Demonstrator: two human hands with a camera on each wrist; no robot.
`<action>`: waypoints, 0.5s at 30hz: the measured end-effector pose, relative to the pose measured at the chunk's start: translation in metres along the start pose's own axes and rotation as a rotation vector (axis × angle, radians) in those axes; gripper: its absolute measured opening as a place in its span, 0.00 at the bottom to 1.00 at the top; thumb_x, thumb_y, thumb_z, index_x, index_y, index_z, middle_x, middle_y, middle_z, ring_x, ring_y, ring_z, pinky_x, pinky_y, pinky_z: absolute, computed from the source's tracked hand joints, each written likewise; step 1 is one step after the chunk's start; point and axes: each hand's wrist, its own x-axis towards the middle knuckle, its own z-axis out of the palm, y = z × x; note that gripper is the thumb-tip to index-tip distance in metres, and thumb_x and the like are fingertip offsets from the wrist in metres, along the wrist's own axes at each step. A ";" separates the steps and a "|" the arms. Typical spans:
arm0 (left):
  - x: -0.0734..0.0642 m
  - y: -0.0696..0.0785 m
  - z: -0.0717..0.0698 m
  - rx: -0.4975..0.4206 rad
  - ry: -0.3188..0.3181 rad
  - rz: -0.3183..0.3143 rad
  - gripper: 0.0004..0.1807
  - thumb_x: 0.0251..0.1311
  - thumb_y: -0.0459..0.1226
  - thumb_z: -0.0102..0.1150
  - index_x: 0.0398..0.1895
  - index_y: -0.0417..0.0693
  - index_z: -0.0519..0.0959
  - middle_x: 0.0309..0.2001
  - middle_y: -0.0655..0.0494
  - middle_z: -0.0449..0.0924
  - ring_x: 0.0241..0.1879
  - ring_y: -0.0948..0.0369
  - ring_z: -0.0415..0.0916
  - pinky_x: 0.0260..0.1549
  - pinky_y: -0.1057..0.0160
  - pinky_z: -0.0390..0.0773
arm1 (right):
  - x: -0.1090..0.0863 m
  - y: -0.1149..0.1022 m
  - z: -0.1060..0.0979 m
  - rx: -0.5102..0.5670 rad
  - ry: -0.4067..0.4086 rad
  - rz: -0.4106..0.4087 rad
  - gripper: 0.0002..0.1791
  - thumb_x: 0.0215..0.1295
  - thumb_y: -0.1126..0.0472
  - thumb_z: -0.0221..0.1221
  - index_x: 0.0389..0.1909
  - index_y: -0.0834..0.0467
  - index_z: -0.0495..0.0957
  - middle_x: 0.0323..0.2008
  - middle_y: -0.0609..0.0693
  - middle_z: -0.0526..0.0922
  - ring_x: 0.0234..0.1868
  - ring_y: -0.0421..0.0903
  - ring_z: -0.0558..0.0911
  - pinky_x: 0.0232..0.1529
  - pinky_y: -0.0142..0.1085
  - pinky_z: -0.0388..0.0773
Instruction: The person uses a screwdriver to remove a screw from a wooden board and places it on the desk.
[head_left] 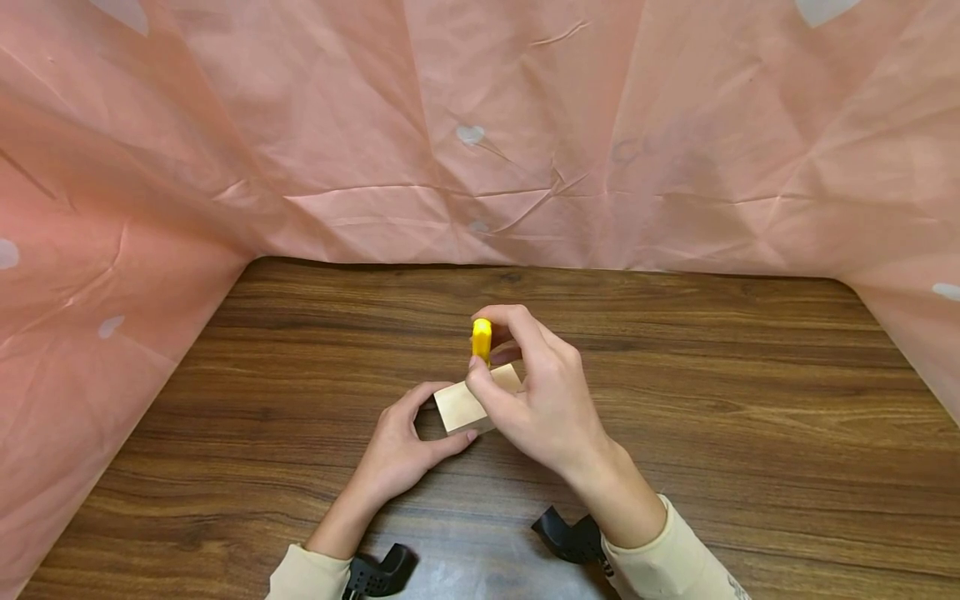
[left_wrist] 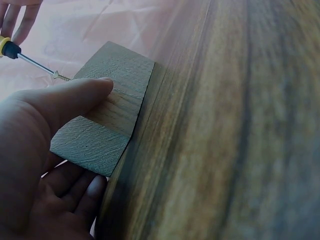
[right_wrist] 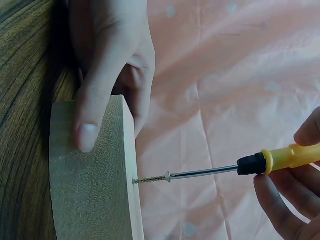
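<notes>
A pale wooden block (head_left: 463, 407) sits on the brown table, and my left hand (head_left: 401, 450) grips its left end between thumb and fingers. Above the block my right hand (head_left: 551, 400) pinches the yellow handle of a screwdriver (head_left: 482, 337), held upright. In the right wrist view the screwdriver's metal shaft (right_wrist: 205, 172) meets the head of a screw (right_wrist: 152, 179), whose tip is at the block's top face. Most of the thread shows outside the wood. The left wrist view shows the screw (left_wrist: 61, 76) partly behind the block's edge, with the left thumb across the block's side.
The wood-grain table (head_left: 750, 400) extends around both hands. A pink sheet (head_left: 525, 142) with pale hearts hangs along its back and sides. Black wrist mounts (head_left: 382, 571) are strapped at both sleeves.
</notes>
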 end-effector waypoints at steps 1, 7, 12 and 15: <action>0.000 0.000 0.000 0.000 0.000 -0.001 0.29 0.51 0.43 0.85 0.58 0.67 0.84 0.53 0.65 0.88 0.55 0.61 0.81 0.65 0.51 0.73 | 0.000 0.000 0.000 0.000 0.001 -0.001 0.18 0.59 0.71 0.63 0.51 0.60 0.79 0.35 0.48 0.83 0.40 0.42 0.88 0.44 0.36 0.88; 0.000 0.000 0.000 0.000 0.002 -0.006 0.30 0.51 0.43 0.85 0.58 0.68 0.84 0.53 0.65 0.88 0.55 0.61 0.81 0.65 0.50 0.73 | 0.000 -0.001 0.002 0.014 -0.002 0.018 0.16 0.61 0.71 0.63 0.50 0.60 0.78 0.35 0.48 0.83 0.40 0.42 0.87 0.44 0.36 0.88; 0.000 -0.001 0.000 -0.006 0.002 -0.007 0.30 0.51 0.44 0.85 0.58 0.68 0.84 0.53 0.65 0.88 0.54 0.62 0.81 0.65 0.50 0.73 | 0.000 -0.001 0.002 0.027 -0.017 0.034 0.14 0.65 0.70 0.62 0.51 0.61 0.78 0.36 0.51 0.84 0.41 0.41 0.87 0.44 0.34 0.88; 0.000 -0.001 0.000 -0.009 0.001 -0.009 0.30 0.51 0.43 0.85 0.58 0.67 0.84 0.53 0.65 0.88 0.54 0.61 0.81 0.64 0.50 0.73 | 0.000 -0.001 0.002 0.017 -0.022 0.032 0.13 0.65 0.70 0.62 0.50 0.61 0.77 0.36 0.51 0.83 0.41 0.42 0.86 0.45 0.34 0.87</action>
